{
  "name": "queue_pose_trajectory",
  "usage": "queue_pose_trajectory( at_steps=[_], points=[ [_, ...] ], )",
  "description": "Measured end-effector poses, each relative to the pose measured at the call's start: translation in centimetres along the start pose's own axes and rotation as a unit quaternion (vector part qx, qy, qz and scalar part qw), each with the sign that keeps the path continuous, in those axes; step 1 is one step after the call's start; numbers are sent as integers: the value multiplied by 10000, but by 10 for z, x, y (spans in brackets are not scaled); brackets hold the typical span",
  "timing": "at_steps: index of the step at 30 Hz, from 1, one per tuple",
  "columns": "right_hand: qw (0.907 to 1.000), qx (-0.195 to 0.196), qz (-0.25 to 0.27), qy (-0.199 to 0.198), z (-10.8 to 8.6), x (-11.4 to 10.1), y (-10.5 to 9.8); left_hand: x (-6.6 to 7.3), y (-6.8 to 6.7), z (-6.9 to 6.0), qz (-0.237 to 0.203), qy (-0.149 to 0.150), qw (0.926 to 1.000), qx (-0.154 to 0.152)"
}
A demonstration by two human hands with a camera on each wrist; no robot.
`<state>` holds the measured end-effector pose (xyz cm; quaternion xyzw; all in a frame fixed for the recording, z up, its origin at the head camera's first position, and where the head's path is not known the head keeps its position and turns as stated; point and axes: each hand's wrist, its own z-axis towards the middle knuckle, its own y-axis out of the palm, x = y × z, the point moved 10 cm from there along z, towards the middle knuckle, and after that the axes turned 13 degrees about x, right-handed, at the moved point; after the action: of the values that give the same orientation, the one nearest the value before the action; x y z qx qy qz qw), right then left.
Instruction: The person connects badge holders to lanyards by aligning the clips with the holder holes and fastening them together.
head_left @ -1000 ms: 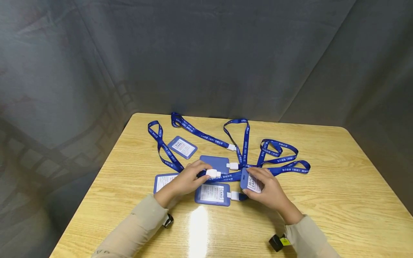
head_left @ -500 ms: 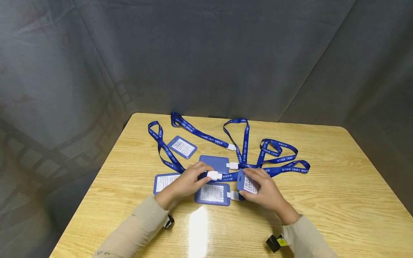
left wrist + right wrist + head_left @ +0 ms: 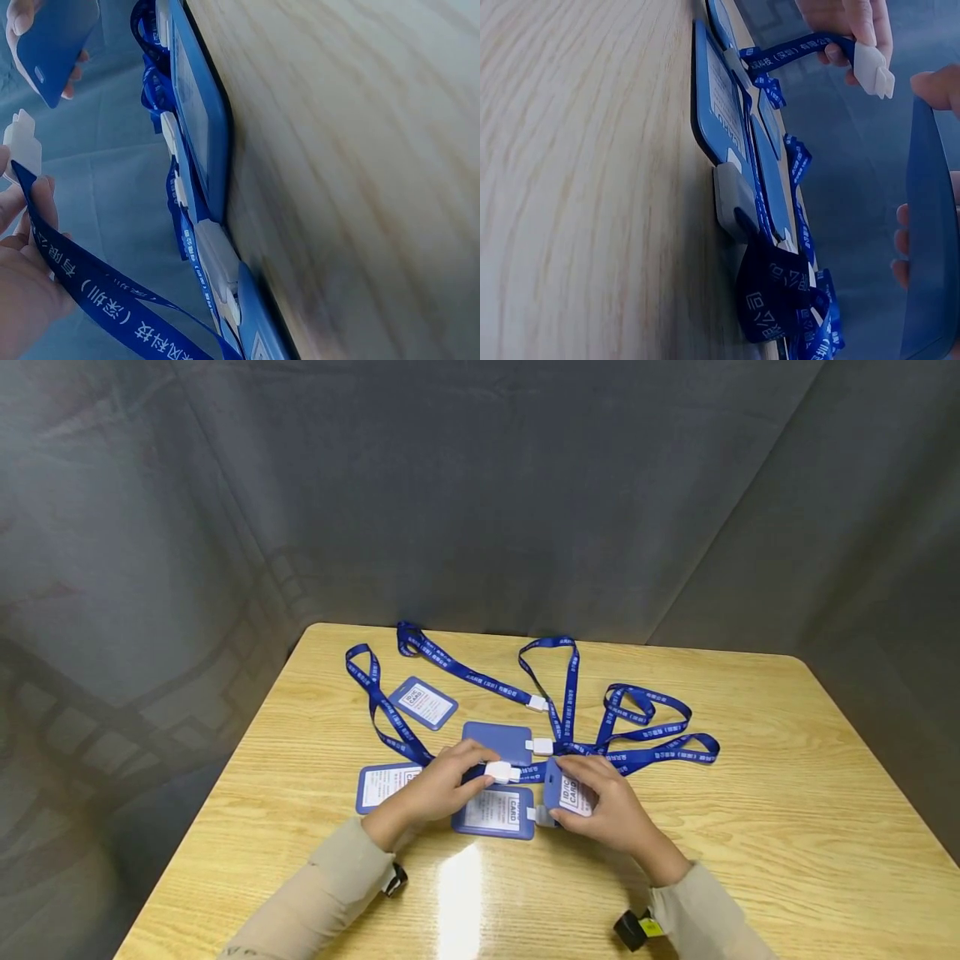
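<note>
In the head view my left hand pinches the white plastic clip of a blue lanyard, whose printed strap trails down in the left wrist view. My right hand grips a blue badge holder by its edges, between thumb and fingers. The holder is tilted, its slotted end facing the clip; a small gap separates the two, as the right wrist view of the clip shows. Beneath the hands lie a badge holder with card text up and another blue one, both clipped to lanyards.
A loose badge holder lies at the back left, near a lanyard with a bare white clip. Another holder is partly under the left forearm. Looped lanyards spread to the right. A dark curtain hangs behind the table.
My right hand has moved left with the badge holder, bringing it closer to the clip. The left hand has shifted slightly right and nearer to me with the clip.
</note>
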<state>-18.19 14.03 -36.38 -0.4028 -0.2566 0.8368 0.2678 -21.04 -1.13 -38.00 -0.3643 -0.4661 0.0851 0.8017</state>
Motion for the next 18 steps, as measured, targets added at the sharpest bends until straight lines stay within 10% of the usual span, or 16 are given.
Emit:
queue_pose_trajectory(
  at_steps=[18],
  points=[
    [9999,-12,41,-160,4,-10,4,4,0,-1,118,72,9999,0]
  ],
)
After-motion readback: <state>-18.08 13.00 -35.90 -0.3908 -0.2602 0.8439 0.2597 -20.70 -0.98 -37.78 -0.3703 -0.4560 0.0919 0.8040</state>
